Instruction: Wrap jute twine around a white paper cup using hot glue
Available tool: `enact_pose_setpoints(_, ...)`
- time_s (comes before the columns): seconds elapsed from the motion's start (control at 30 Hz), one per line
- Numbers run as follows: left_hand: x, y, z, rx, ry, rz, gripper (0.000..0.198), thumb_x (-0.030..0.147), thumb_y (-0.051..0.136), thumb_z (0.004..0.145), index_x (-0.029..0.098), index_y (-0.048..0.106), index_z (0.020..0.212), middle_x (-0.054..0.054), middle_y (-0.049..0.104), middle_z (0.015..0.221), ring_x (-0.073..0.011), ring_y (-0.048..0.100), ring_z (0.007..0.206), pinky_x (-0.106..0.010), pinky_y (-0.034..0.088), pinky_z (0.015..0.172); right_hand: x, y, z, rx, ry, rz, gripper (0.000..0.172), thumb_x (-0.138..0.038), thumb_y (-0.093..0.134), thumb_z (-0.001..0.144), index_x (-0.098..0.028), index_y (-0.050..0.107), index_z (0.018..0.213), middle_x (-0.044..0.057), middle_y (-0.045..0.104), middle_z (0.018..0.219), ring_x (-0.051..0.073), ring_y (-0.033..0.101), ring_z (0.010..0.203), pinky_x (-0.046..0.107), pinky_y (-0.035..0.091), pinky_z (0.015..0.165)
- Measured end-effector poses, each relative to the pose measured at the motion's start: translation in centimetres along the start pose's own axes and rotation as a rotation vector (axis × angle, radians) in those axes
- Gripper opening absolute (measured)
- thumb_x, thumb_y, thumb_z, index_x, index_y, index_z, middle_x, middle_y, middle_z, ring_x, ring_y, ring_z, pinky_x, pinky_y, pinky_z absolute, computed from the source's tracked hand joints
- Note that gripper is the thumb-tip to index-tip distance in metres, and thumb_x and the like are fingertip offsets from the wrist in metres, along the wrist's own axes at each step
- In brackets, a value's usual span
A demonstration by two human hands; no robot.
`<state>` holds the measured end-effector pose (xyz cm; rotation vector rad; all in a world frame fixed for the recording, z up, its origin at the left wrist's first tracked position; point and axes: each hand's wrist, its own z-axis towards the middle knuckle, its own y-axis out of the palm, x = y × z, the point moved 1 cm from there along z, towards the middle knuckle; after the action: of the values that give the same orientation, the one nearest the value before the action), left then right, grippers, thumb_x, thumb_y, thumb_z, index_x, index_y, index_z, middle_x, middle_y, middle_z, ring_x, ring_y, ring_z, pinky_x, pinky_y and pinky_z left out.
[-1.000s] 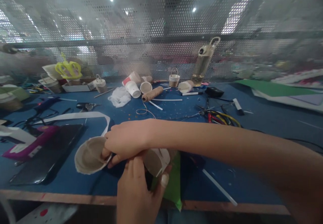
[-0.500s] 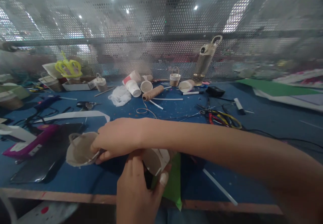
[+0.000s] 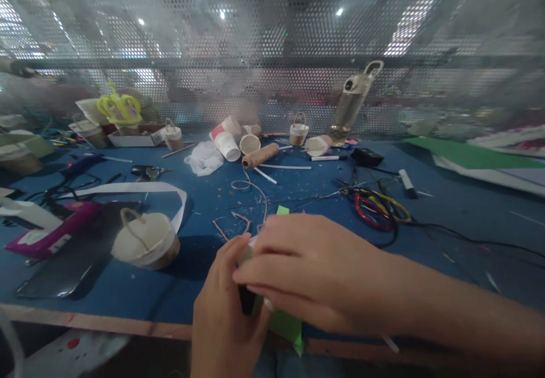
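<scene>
Near the table's front edge, my left hand is closed around a small paper cup, mostly hidden by both hands. My right hand reaches across from the right, its fingers pressed together over the cup; what exactly the fingertips grip is hidden. Green paper lies beneath the hands at the edge. A cup basket with a looped twine handle stands to the left, apart from both hands. Cut twine pieces lie just beyond my fingers.
A twine roll trails a strand toward me. Farther back are paper cups, a small basket and a tilted water bottle. Pliers with coloured handles lie right; a purple box and dark tablet-like slab lie left.
My right hand has let go of the basket at left and moved right, over the cup in my left hand. The basket now stands uncovered.
</scene>
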<state>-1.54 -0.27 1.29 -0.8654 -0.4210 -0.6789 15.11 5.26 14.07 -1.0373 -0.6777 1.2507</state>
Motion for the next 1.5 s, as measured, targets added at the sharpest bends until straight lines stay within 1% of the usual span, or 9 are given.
enact_pose_setpoints(0.13,0.3,0.2,0.2,-0.015,-0.063,-0.021,0.054,0.028,0.061,0.092,0.027,0.052,0.145,-0.012,0.073,0.136,-0.029,0.076,0.117,-0.045,0.064,0.097,-1.4,1.9,-3.2,-0.011,0.086,-0.009,0.034,-0.022,0.049,0.11,-0.019,0.08,0.094,0.001,0.076,0.081,0.017,0.06,0.071,0.035,0.042,0.061)
enact_pose_setpoints(0.27,0.3,0.3,0.3,0.003,-0.053,0.003,0.055,0.028,0.061,0.09,0.024,0.054,0.145,-0.014,0.075,0.134,-0.0299,0.077,0.112,-0.046,0.065,0.096,-1.7,3.1,-4.3,0.063,0.102,0.001,0.034,-0.03,0.048,0.114,-0.019,0.078,0.103,0.0,0.08,0.084,0.017,0.066,0.074,0.035,0.044,0.063)
enact_pose_setpoints(0.4,-0.2,0.3,0.1,-0.002,-0.028,0.024,0.055,0.028,0.061,0.091,0.024,0.054,0.145,-0.014,0.074,0.135,-0.0305,0.077,0.113,-0.046,0.065,0.096,-1.3,3.7,-4.3,0.004,0.09,-0.007,0.032,-0.03,0.05,0.113,-0.02,0.077,0.098,-0.001,0.078,0.084,0.016,0.065,0.073,0.035,0.043,0.061)
enact_pose_setpoints(0.77,0.1,-0.3,-0.1,-0.073,0.004,-0.026,0.056,0.037,0.059,0.1,0.025,0.047,0.153,-0.014,0.069,0.142,-0.032,0.073,0.125,-0.049,0.061,0.105,-0.9,2.9,-5.2,0.014,0.063,-0.027,0.039,-0.022,0.043,0.114,-0.02,0.076,0.092,-0.002,0.073,0.076,0.016,0.057,0.066,0.036,0.036,0.058)
enact_pose_setpoints(0.87,0.0,-0.1,0.1,-0.046,0.011,-0.012,0.053,0.043,0.061,0.103,0.025,0.049,0.151,-0.014,0.07,0.141,-0.0317,0.072,0.123,-0.048,0.061,0.104,-0.6,2.4,-6.5,0.036,0.093,-0.08,0.034,-0.032,0.046,0.114,-0.021,0.074,0.097,-0.002,0.073,0.076,0.017,0.059,0.067,0.036,0.04,0.058)
enact_pose_setpoints(0.93,0.0,0.0,0.2,-0.034,0.006,0.004,0.053,0.045,0.063,0.102,0.025,0.05,0.15,-0.013,0.071,0.14,-0.0312,0.072,0.124,-0.047,0.062,0.102,-0.3,2.0,-7.6,0.053,0.158,-0.122,0.032,-0.037,0.047,0.114,-0.023,0.072,0.101,0.0,0.075,0.08,0.018,0.063,0.07,0.035,0.046,0.061)
enact_pose_setpoints(1.07,0.4,-0.1,0.4,-0.041,-0.017,0.005,0.052,0.044,0.063,0.102,0.026,0.051,0.149,-0.012,0.07,0.142,-0.0309,0.071,0.126,-0.046,0.062,0.102,1.0,1.3,-10.2,0.108,0.237,-0.23,0.023,-0.013,0.049,0.107,-0.024,0.068,0.114,0.004,0.081,0.099,0.019,0.074,0.09,0.033,0.058,0.081)
enact_pose_setpoints(1.27,0.6,-0.4,0.7,-0.064,0.044,-0.004,0.051,0.04,0.065,0.103,0.029,0.049,0.151,-0.011,0.066,0.148,-0.0291,0.066,0.135,-0.045,0.059,0.107,3.1,1.9,-14.2,-0.017,0.42,-0.33,0.04,-0.009,0.049,0.099,-0.021,0.063,0.134,0.012,0.077,0.128,0.028,0.073,0.117,0.05,0.06,0.101)
enact_pose_setpoints(1.5,0.7,-0.9,1.4,-0.052,0.222,0.072,0.047,0.035,0.062,0.106,0.029,0.05,0.15,-0.01,0.065,0.147,-0.0282,0.064,0.135,-0.043,0.059,0.106,3.4,2.3,-14.3,-0.09,0.374,-0.401,0.052,-0.002,0.046,0.09,-0.012,0.059,0.14,0.02,0.072,0.138,0.033,0.074,0.122,0.055,0.066,0.096)
